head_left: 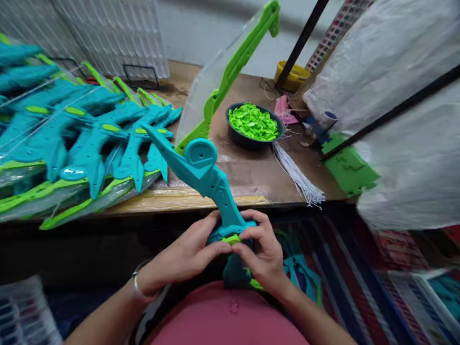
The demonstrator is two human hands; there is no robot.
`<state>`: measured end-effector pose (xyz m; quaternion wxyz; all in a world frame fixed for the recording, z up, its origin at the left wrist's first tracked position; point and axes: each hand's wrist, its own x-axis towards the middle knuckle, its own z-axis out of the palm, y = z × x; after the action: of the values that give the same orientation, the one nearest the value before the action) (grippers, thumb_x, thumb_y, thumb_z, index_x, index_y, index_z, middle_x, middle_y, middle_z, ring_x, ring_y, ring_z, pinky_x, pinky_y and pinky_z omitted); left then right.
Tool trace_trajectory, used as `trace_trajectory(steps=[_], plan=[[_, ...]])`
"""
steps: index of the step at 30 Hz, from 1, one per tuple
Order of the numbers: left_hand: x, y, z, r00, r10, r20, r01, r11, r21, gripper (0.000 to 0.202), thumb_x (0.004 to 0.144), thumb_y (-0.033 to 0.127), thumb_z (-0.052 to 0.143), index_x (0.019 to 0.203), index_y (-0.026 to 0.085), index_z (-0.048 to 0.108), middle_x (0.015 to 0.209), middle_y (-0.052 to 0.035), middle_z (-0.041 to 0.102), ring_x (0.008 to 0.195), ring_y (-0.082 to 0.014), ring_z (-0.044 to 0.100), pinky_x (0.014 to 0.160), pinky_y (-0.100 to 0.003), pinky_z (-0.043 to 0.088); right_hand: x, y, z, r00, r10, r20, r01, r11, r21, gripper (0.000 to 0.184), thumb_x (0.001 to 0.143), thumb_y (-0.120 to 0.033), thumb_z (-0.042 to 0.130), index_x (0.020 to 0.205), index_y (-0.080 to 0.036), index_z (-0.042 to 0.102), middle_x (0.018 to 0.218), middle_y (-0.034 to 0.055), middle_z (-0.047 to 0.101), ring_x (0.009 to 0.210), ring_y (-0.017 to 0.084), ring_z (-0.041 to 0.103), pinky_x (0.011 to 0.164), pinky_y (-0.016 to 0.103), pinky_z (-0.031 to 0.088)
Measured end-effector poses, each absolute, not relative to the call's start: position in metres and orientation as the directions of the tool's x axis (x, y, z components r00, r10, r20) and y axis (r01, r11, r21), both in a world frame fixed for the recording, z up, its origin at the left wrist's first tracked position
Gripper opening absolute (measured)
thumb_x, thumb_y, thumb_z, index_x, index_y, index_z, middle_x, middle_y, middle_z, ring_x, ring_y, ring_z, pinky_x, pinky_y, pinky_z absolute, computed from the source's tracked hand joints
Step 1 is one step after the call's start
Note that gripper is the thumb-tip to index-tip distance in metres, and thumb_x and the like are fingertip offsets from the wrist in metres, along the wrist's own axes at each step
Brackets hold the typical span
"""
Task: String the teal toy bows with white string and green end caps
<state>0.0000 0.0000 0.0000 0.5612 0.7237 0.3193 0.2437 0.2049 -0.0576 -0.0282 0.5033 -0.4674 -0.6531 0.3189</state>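
I hold a teal plastic toy bow (201, 167) upright in front of my chest, its pointed limb reaching up and left over the table edge. My left hand (187, 254) wraps the grip from the left, thumb and fingers closed round it. My right hand (262, 251) closes on the same grip from the right, fingertips pressing a small lime green piece (232, 238) set in the handle. The lower part of the bow is hidden behind my hands and lap.
A stack of bagged teal and green bows (72, 139) fills the left of the wooden table (251, 172). A green bow in a clear bag (233, 67) leans upright. A black bowl of green pieces (253, 124), white strings (298, 177), a yellow tub (293, 74) and large white sacks (406, 120) stand right.
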Motion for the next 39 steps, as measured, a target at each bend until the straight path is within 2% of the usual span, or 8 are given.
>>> trace_trajectory(steps=[4, 7, 17, 23, 26, 31, 36, 39], plan=[[-0.004, -0.006, 0.009, 0.691, 0.723, 0.000, 0.225, -0.214, 0.951, 0.026, 0.102, 0.031, 0.053, 0.126, 0.021, 0.050, 0.116, -0.0047, 0.065, 0.101, -0.0202, 0.061, 0.091, -0.031, 0.049, 0.205, -0.049, -0.019, -0.031, 0.995, 0.092, 0.162, 0.096, -0.982, 0.046, 0.082, -0.023, 0.079, 0.120, -0.030, 0.056, 0.127, 0.0020, 0.060, 0.115, 0.020, 0.060, 0.097, 0.033, 0.050], [-0.001, -0.011, 0.006, 0.677, 0.735, 0.044, 0.255, -0.291, 0.922, 0.029, 0.103, 0.027, 0.050, 0.132, 0.022, 0.047, 0.122, -0.0067, 0.063, 0.107, -0.0212, 0.062, 0.095, -0.032, 0.049, 0.210, -0.041, -0.006, -0.169, 0.981, -0.091, 0.197, -0.056, -0.979, 0.037, 0.082, -0.026, 0.079, 0.115, -0.025, 0.062, 0.098, -0.0015, 0.065, 0.085, 0.014, 0.060, 0.076, 0.025, 0.050], [0.015, -0.013, -0.024, 0.567, 0.816, 0.114, 0.259, -0.308, 0.915, 0.021, 0.101, 0.023, 0.049, 0.121, 0.017, 0.052, 0.096, -0.0051, 0.066, 0.082, -0.0197, 0.064, 0.075, -0.030, 0.051, 0.211, -0.033, -0.012, -0.135, 0.988, -0.078, 0.216, -0.047, -0.975, 0.024, 0.082, -0.026, 0.075, 0.103, -0.021, 0.065, 0.086, -0.0039, 0.063, 0.075, 0.011, 0.053, 0.070, 0.023, 0.044], [0.016, 0.002, -0.027, 0.465, 0.885, -0.018, 0.031, 0.004, 1.000, 0.035, 0.097, 0.035, 0.064, 0.127, 0.019, 0.058, 0.125, -0.0081, 0.067, 0.113, -0.0233, 0.064, 0.100, -0.035, 0.051, 0.204, -0.031, -0.039, -0.003, 0.996, -0.085, 0.125, -0.084, -0.989, 0.058, 0.079, -0.034, 0.079, 0.130, -0.023, 0.054, 0.114, 0.0029, 0.069, 0.099, 0.018, 0.064, 0.091, 0.032, 0.051], [0.016, 0.006, -0.027, 0.368, 0.926, -0.080, -0.101, 0.125, 0.987, 0.041, 0.093, 0.037, 0.070, 0.127, 0.018, 0.059, 0.128, -0.0098, 0.067, 0.113, -0.0248, 0.066, 0.095, -0.035, 0.057, 0.197, -0.042, -0.044, -0.024, 0.993, -0.115, 0.253, -0.106, -0.962, 0.074, 0.074, -0.029, 0.081, 0.140, -0.024, 0.047, 0.117, 0.0044, 0.069, 0.098, 0.020, 0.065, 0.091, 0.034, 0.053], [0.004, 0.014, -0.038, 0.428, 0.898, -0.101, -0.337, 0.262, 0.904, 0.051, 0.093, 0.048, 0.068, 0.135, 0.022, 0.059, 0.135, -0.0134, 0.065, 0.113, -0.0307, 0.068, 0.082, -0.036, 0.062, 0.209, -0.038, -0.021, -0.122, 0.989, -0.083, 0.325, -0.039, -0.945, 0.061, 0.079, -0.020, 0.069, 0.138, -0.024, 0.054, 0.111, 0.0026, 0.069, 0.090, 0.017, 0.063, 0.090, 0.031, 0.052], [-0.007, 0.026, -0.038, 0.591, 0.801, 0.097, -0.385, 0.174, 0.907, 0.084, 0.072, 0.051, 0.088, 0.147, 0.030, 0.057, 0.154, -0.0133, 0.053, 0.133, -0.0396, 0.056, 0.102, -0.043, 0.054, 0.239, -0.017, -0.006, -0.646, 0.650, -0.399, 0.091, -0.454, -0.886, 0.057, 0.070, -0.038, 0.083, 0.119, -0.019, 0.063, 0.088, -0.0004, 0.067, 0.066, 0.012, 0.061, 0.062, 0.022, 0.051], [-0.010, 0.024, -0.031, 0.692, 0.716, 0.087, -0.326, 0.203, 0.923, 0.067, 0.071, 0.054, 0.087, 0.128, 0.021, 0.072, 0.131, -0.0164, 0.069, 0.116, -0.0391, 0.066, 0.096, -0.044, 0.056, 0.249, 0.003, -0.004, -0.845, 0.295, -0.445, 0.202, -0.595, -0.778, 0.065, 0.073, -0.065, 0.077, 0.112, -0.015, 0.064, 0.092, 0.0063, 0.070, 0.064, 0.015, 0.065, 0.059, 0.025, 0.053]])
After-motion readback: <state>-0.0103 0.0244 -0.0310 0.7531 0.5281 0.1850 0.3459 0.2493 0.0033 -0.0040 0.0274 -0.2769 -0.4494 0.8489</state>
